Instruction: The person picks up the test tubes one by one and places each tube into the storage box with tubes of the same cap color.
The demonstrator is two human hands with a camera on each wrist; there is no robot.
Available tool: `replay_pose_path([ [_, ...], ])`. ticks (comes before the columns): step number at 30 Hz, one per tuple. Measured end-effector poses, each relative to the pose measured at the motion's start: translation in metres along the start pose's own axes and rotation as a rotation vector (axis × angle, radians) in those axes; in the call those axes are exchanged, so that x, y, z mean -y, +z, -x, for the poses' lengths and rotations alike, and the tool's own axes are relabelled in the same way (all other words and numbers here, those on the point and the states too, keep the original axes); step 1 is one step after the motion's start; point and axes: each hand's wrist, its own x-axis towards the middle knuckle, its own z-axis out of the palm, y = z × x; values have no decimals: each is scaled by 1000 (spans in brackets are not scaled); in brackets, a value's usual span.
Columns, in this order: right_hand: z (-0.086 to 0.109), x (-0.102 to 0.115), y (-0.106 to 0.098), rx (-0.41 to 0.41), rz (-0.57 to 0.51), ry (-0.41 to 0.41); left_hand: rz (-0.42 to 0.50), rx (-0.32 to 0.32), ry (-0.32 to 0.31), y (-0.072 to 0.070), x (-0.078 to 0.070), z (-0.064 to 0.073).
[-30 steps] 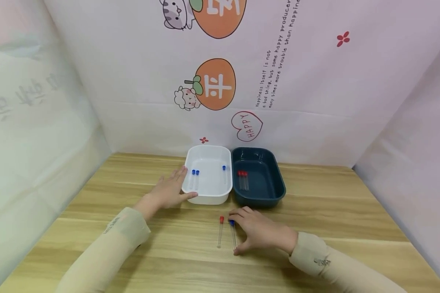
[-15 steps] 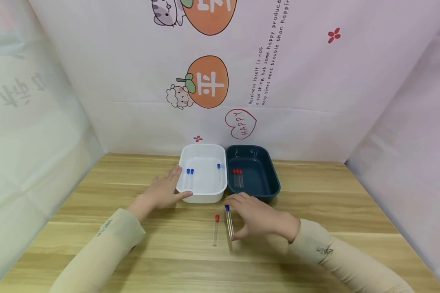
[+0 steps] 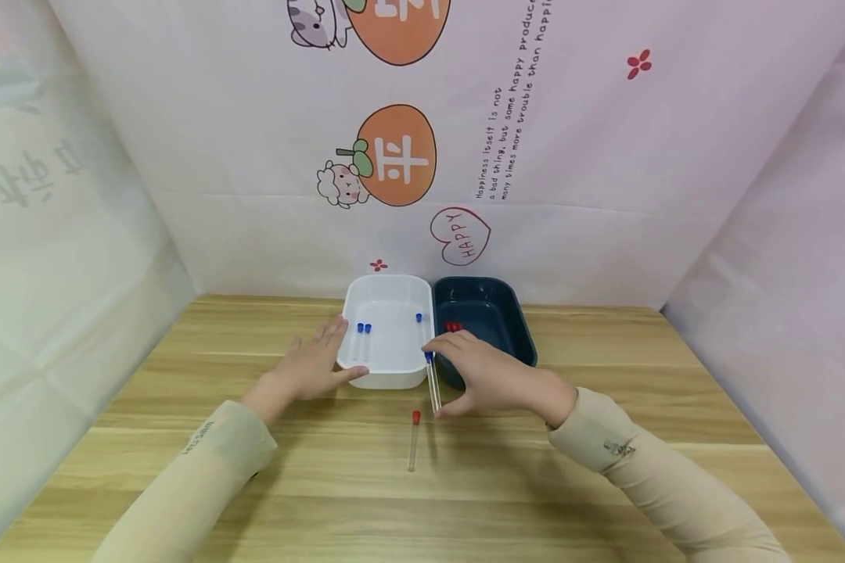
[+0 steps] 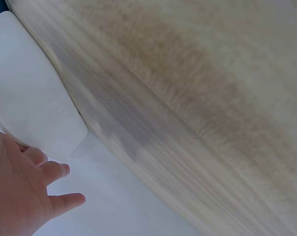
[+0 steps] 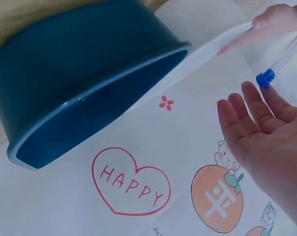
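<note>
My right hand (image 3: 489,374) pinches a clear test tube with a blue cap (image 3: 433,383) lengthwise between thumb and fingertips, in front of where the two basins meet. In the right wrist view its blue cap (image 5: 265,77) sits at a fingertip. My left hand (image 3: 311,366) rests on the left rim of the white basin (image 3: 394,379), fingers spread and mostly straight. Inside that basin lie blue-capped tubes (image 3: 364,338). Red-capped tubes (image 3: 453,326) lie in the dark teal basin (image 3: 489,289), partly hidden by my right hand. One red-capped tube (image 3: 414,442) lies on the table.
Both basins stand side by side at the back of the wood-grain table (image 3: 310,500). A printed cloth (image 3: 570,250) hangs right behind them, and pale cloth walls rise on either side.
My right hand has lifted the blue-capped tube off the table and carried it forward to the basins' front edge. The left hand stays on the white basin. The head view has shifted slightly.
</note>
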Motion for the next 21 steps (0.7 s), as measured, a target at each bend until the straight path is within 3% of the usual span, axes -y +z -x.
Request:
replay_pose_path([
  [21, -58, -8, -9, 18, -25, 17, -14, -6, 4, -1, -2, 0],
])
